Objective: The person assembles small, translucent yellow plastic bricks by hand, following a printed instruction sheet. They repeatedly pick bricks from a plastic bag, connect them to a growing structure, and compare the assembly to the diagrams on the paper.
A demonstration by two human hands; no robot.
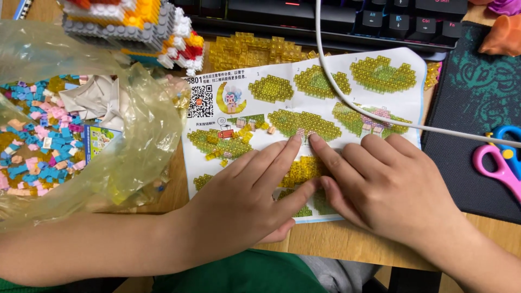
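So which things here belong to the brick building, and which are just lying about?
In use: left hand and right hand pressing yellow bricks on the instruction sheet; bag of loose bricks; yellow brick plate.

Lying about: scissors, keyboard, white cable, mouse mat.

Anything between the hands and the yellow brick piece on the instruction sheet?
Nothing visible. Both the left hand and right hand rest fingertips on the translucent yellow flat brick piece on the white paper instruction sheet. The white cable crosses farther up.
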